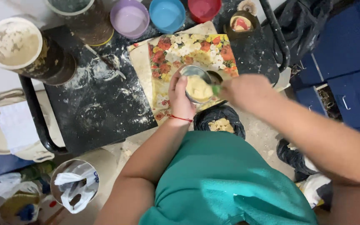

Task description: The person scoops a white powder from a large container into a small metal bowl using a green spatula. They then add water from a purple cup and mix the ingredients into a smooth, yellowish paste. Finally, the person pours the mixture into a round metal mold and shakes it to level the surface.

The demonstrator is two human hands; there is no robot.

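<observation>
Head camera looks straight down, close, over the black table (pixel 105 112).

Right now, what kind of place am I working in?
Probably a home workspace for mixing dough or paste. A flour-dusted black table holds large powder-filled tubs and coloured plastic bowls, and your left hand steadies a metal cup of pale yellow paste.

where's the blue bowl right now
In the head view the blue bowl sits at the top edge of the black table, between a purple bowl and a red bowl.
</observation>
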